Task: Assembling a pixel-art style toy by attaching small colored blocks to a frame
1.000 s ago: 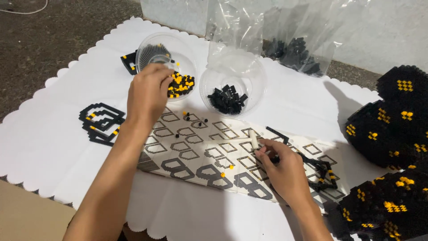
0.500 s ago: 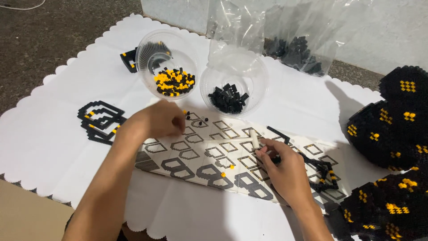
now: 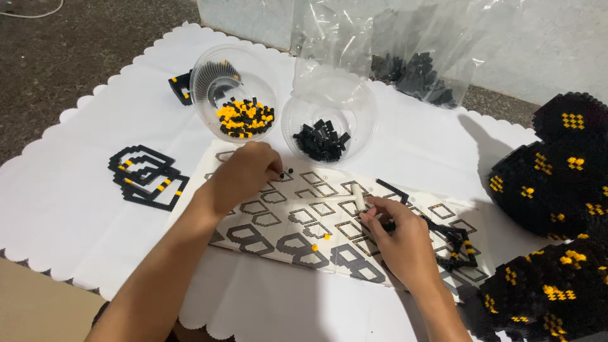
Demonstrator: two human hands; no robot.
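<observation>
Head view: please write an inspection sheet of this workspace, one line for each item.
Surface: white scalloped cloth on speckled floor.
Job's things: printed pattern sheet; bowl of yellow and black bricks; bowl of black bricks.
Clutter: flat black-yellow outlines; black-yellow built blocks; plastic bags.
Hands: left hand pinches a small black piece on the sheet; right hand holds a pale tool.
Cables: white cord, top left.
Surroundings: pale wall.
</observation>
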